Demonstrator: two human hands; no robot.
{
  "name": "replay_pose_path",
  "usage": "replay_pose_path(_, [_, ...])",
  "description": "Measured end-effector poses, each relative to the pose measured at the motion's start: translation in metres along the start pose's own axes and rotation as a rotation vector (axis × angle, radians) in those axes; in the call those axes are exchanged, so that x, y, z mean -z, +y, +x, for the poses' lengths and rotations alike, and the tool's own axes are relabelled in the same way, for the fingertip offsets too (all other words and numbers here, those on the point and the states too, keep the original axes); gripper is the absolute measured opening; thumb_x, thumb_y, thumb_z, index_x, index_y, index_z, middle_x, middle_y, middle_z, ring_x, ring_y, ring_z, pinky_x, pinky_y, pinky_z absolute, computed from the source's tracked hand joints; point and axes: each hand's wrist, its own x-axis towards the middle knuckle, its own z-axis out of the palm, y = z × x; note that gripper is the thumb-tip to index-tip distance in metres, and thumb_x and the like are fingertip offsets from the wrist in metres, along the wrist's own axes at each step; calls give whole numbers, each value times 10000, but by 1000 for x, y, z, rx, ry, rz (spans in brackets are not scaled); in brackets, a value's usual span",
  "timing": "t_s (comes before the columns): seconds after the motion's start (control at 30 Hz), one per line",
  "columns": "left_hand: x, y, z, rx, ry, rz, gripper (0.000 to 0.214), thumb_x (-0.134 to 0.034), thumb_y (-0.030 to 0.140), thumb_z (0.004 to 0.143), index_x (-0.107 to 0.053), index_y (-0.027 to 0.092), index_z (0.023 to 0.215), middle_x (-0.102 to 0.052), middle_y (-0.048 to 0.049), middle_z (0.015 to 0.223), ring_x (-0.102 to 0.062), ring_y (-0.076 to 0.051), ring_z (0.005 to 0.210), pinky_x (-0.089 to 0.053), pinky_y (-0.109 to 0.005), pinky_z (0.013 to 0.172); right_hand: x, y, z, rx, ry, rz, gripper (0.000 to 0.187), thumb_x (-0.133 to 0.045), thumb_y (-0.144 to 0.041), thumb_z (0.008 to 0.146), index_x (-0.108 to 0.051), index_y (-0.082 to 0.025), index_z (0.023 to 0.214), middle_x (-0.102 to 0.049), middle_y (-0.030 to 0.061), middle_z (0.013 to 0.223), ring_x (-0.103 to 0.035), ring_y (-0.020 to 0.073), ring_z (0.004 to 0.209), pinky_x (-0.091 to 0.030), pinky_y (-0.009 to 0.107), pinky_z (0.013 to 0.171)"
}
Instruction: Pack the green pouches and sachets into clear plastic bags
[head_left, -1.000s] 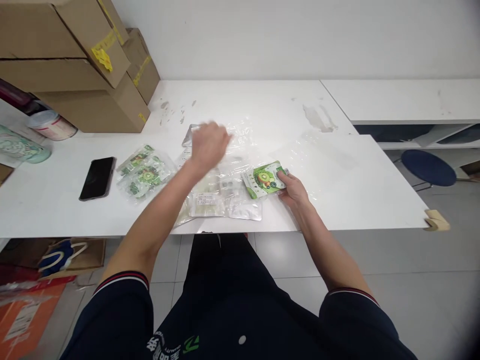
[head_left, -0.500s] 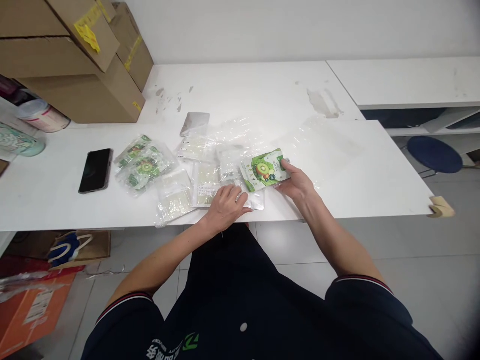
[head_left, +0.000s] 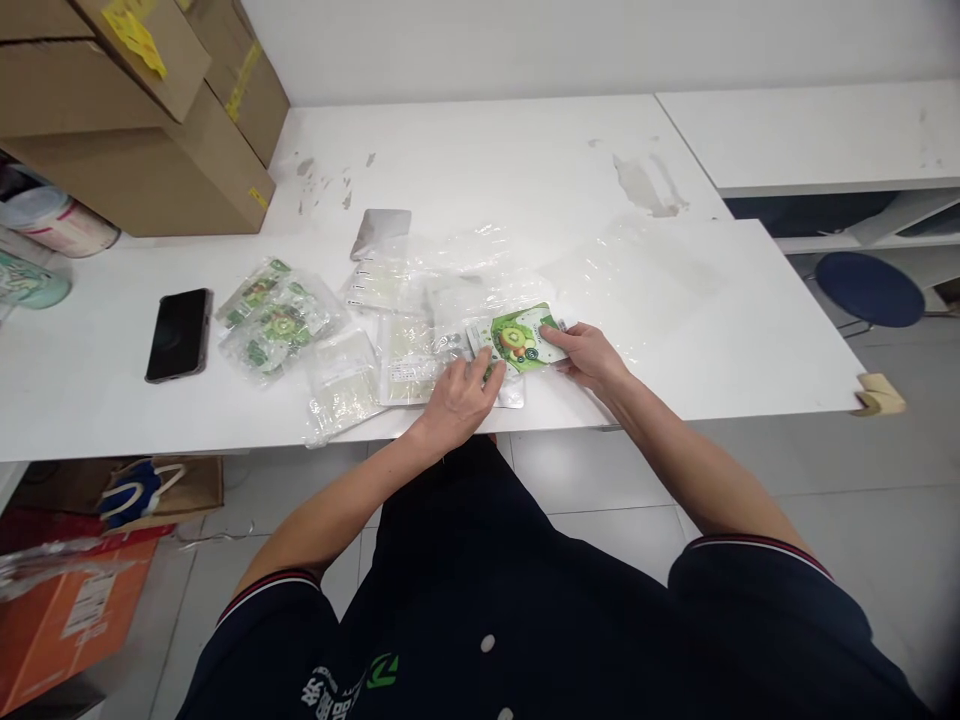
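Green-and-white kiwi-print packet (head_left: 517, 335) in right grip (head_left: 596, 355), closed on its right end, thumb on top. Left grip (head_left: 461, 400) at packet's lower left corner, fingers half curled; can't tell whether pinching or merely resting there. Clear-bagged pouches (head_left: 409, 365) left of left grip and partly beyond; crinkled clear film (head_left: 487, 270) beyond both. Wrapped kiwi packets (head_left: 289, 325) farther left, then phone (head_left: 178, 335). Risk: snagging loose film with left fingers, likely dragging pouches along. Also possible: slip at glossy right end, given one-sided hold, and drop onto worktop (head_left: 735, 340).
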Motion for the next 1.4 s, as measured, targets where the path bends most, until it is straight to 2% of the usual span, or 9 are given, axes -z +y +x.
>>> replay_pose_path(0.2, [-4, -8, 1, -5, 15, -32, 450, -428, 111, 892, -510, 123, 1334, -519, -219, 1383, -615, -298, 1015, -539, -491, 841, 9, 0, 6, -77, -141, -75, 423, -928, -407, 506, -590, -169, 596, -620, 38, 526, -449, 78, 375, -281, 208, 268])
replay_pose_path(0.37, [-7, -9, 0, 11, -18, -27, 443, -386, 117, 922, -503, 103, 1350, -517, -252, 1377, -632, -311, 1020, -536, -497, 830, 20, -4, 9, 31, -176, -468, 446, -835, -554, 609, -602, -174, 608, -521, 7, 451, -376, 71, 370, -253, 216, 305])
replay_pose_path(0.5, [-9, -7, -2, -17, -59, 31, 470, -342, 58, 914, -499, 85, 1357, -504, -256, 1390, -637, -316, 1040, -539, -475, 800, 34, -11, -10, 459, 2, -777, 592, -752, -599, 692, -632, -171, 1083, -659, 130, 990, -607, 198, 713, -507, 327, 547])
replay_pose_path(0.57, [-8, -8, -3, -42, -72, 68, 468, -341, 46, 914, -507, 85, 1349, -502, -249, 1395, -638, -308, 1042, -540, -452, 787, 38, -9, -23, 727, 7, -970, 730, -756, -568, 702, -525, -200, 1289, -528, 168, 1299, -584, 296, 1034, -538, 434, 762])
replay_pose_path(0.63, [-6, -8, -2, -62, -79, 102, 459, -345, 42, 917, -513, 86, 1342, -510, -245, 1389, -642, -292, 1028, -541, -428, 773, 38, 0, -33, 941, -89, -1168, 680, -731, -485, 761, -479, -236, 1341, -428, 159, 1411, -477, 341, 1214, -495, 491, 889])
replay_pose_path(0.77, [3, -11, 3, -108, -43, 188, 393, -358, 38, 927, -575, 70, 1253, -573, -229, 1324, -653, -252, 949, -531, -381, 728, 31, 31, -30, 1241, -20, -1404, 321, -530, -250, 912, -544, -221, 1231, -537, 156, 1215, -527, 284, 1046, -496, 433, 792])
replay_pose_path(0.9, [11, -16, 5, -168, 35, 217, 301, -393, 39, 928, -657, 99, 1060, -683, -146, 1145, -633, -202, 833, -482, -323, 625, 27, 49, -18, 1405, 58, -1435, 182, -435, -144, 929, -596, -215, 975, -555, 77, 841, -480, 204, 754, -454, 334, 634])
replay_pose_path(1.07, [15, -25, 3, -183, 95, 221, 260, -425, 58, 926, -672, 137, 940, -710, -82, 1000, -605, -176, 784, -412, -298, 570, 29, 44, -19, 1530, -6, -1390, 278, -451, -99, 918, -488, -218, 669, -468, 47, 679, -407, 192, 678, -394, 322, 615])
replay_pose_path(1.4, [15, -33, -2, -149, 109, 73, 244, -436, 180, 973, -679, 164, 965, -727, -63, 1026, -618, -166, 814, -487, -296, 642, 28, 41, -21, 1536, -75, -1401, 329, -532, -240, 939, -428, -223, 628, -490, 27, 640, -428, 179, 677, -348, 316, 613])
